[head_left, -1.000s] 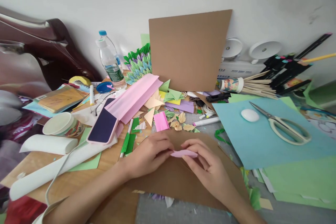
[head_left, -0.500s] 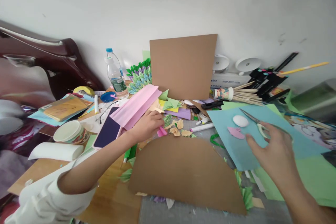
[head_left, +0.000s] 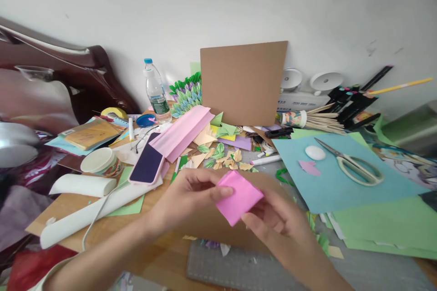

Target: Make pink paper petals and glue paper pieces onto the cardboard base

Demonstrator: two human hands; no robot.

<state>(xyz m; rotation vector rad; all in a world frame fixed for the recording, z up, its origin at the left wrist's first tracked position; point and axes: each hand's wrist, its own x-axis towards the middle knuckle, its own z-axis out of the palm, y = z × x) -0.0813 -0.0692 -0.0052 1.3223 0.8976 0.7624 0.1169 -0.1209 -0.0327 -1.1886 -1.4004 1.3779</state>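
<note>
Both my hands hold a folded pink paper square [head_left: 238, 197] above a rounded brown cardboard piece [head_left: 218, 223] on the desk. My left hand [head_left: 186, 198] pinches its left edge with thumb on top. My right hand [head_left: 280, 227] grips its lower right corner from beneath. A small pale pink cut shape [head_left: 309, 167] lies on the blue sheet [head_left: 341, 182] to the right, near a white eraser [head_left: 315, 152] and scissors [head_left: 355, 168].
A phone [head_left: 147, 164], a long pink folded paper [head_left: 180, 132], paper cup [head_left: 100, 162], white rolls [head_left: 83, 185], water bottle [head_left: 156, 92] and origami scraps crowd the left and middle. An upright cardboard sheet [head_left: 244, 82] leans on the wall. Green sheets [head_left: 385, 227] lie at right.
My right hand laid the pale pink shape on the blue sheet and came back. My left hand picked up the folded pink paper, and both hands now hold it.
</note>
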